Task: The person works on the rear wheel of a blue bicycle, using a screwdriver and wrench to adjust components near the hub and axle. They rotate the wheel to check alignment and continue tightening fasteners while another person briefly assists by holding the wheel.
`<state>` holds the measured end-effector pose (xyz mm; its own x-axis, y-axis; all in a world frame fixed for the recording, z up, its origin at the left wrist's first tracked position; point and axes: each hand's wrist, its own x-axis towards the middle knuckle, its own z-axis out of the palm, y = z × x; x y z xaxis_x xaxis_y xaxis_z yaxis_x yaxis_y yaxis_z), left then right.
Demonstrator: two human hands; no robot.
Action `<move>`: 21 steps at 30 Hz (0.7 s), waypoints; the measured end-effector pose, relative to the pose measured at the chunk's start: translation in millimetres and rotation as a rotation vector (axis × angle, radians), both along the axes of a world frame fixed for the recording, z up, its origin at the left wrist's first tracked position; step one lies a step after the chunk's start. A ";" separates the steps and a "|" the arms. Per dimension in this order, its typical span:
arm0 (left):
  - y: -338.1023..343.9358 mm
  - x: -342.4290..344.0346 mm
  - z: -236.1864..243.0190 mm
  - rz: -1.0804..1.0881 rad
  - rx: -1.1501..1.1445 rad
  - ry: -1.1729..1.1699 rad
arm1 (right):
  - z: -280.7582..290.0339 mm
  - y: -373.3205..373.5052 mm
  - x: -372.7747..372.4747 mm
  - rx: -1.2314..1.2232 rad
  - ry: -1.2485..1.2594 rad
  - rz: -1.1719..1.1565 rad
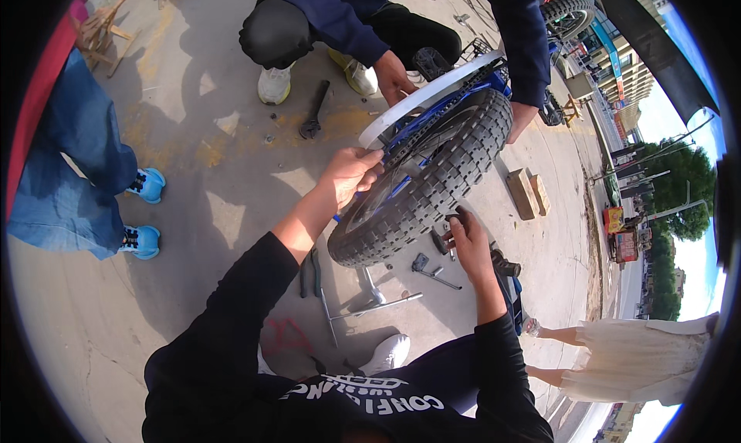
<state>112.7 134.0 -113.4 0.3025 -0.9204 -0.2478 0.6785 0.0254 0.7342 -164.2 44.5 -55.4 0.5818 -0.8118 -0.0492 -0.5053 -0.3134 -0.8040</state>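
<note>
A bicycle wheel with a knobbly black tyre (pixel 440 182) stands tilted in front of me, part of a blue bike (pixel 488 80). Along its far side runs a long, curved white guard (pixel 429 92). My left hand (pixel 353 174) is closed with its fingers at the guard's near end, beside the wheel. Below the tyre's right side, my right hand (pixel 469 246) has its fingers curled around a small black part, whose kind is unclear. Across from me, a crouching co-worker's hand (pixel 395 76) touches the guard; their other hand (pixel 523 123) is behind the tyre.
On the ground lie pliers (pixel 316 273), a T-shaped metal wrench (pixel 377 304), a small metal tool (pixel 436 272), a black crank-like part (pixel 314 111) and wooden blocks (pixel 522 194). People stand at left, in blue shoes (pixel 143 242), and at right, in a pale skirt (pixel 617 360).
</note>
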 end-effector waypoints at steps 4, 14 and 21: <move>-2.6 -2.9 -4.2 0.042 -0.049 0.029 | 3.2 -4.7 23.7 -0.040 -0.009 0.054; -1.0 -1.6 -3.0 0.067 -0.099 0.037 | -10.2 3.3 45.8 -0.535 0.344 0.179; 1.3 3.3 5.8 0.134 -0.101 0.012 | -24.5 2.2 43.1 -0.571 0.398 0.124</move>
